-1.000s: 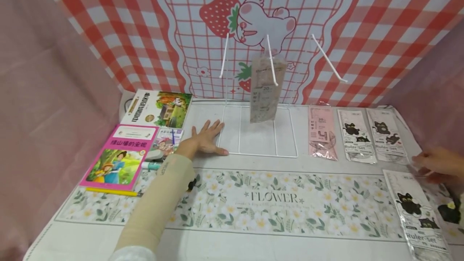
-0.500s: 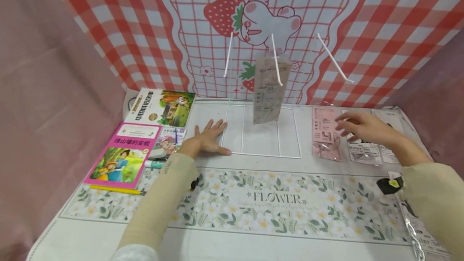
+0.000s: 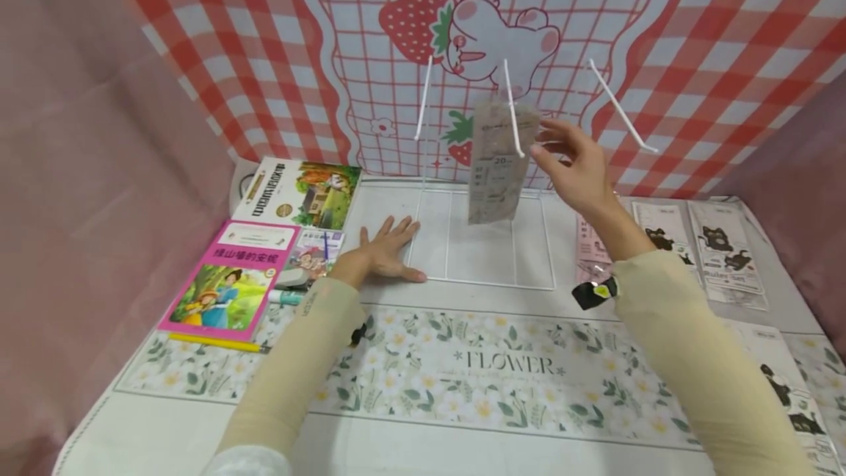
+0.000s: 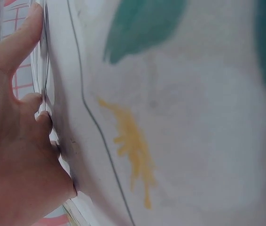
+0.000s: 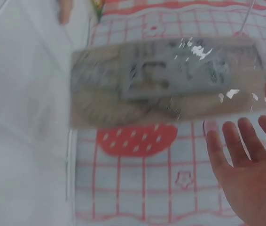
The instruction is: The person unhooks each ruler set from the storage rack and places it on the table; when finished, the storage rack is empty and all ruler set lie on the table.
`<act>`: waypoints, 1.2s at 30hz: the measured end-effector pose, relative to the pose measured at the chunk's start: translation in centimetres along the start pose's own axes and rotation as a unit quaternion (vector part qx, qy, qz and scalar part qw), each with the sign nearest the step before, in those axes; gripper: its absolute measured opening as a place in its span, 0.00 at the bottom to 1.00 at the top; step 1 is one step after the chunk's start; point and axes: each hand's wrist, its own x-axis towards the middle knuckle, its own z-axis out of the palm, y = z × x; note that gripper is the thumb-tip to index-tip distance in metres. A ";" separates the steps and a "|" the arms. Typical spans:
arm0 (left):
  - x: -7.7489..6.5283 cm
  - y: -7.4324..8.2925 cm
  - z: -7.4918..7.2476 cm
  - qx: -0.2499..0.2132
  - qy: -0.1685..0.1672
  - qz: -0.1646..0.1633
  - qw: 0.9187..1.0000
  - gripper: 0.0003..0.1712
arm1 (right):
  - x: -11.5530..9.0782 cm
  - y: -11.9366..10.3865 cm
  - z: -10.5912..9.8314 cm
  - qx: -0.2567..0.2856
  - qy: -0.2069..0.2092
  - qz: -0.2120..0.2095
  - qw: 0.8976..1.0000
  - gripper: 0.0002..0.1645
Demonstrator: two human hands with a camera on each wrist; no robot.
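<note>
A beige ruler set packet [image 3: 502, 167] hangs from the middle prong [image 3: 513, 112] of a white wire rack [image 3: 489, 285]. My right hand [image 3: 578, 167] is raised at the packet's right edge, fingers loosely bent. In the right wrist view, the packet [image 5: 166, 84] lies across the picture, and the thumb of the right hand [image 5: 250, 165] is by its hook end; whether it touches is unclear. My left hand [image 3: 388, 250] rests on the table with fingers spread, at the left side of the rack's base. The left wrist view shows that hand [image 4: 20, 127] flat against the white cloth.
Books [image 3: 228, 281], a yellow pencil [image 3: 214, 342] and a teal marker [image 3: 286, 297] lie left. Right of the rack are a pink packet [image 3: 588, 241], partly behind the right wrist, and several cat ruler sets [image 3: 723, 244]. Two side prongs [image 3: 621, 105] jut forward.
My right hand has come from the right edge of the table, over the ruler sets, leftward and up to the hanging packet. The left hand has stayed at the rack's base.
</note>
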 end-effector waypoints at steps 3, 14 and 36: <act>0.1 0.1 0.1 0.001 0.000 0.000 1.000 0.65 | 0.6 -0.8 0.9 0.036 0.031 -0.005 0.999 0.26; 0.0 0.2 0.0 0.004 0.001 -0.001 1.000 0.65 | 1.5 -1.6 1.9 0.091 0.105 -0.027 0.990 0.15; 0.2 0.2 0.0 0.005 -0.005 -0.005 1.000 0.66 | -1.3 -4.0 -0.8 0.060 -0.021 -0.056 0.996 0.08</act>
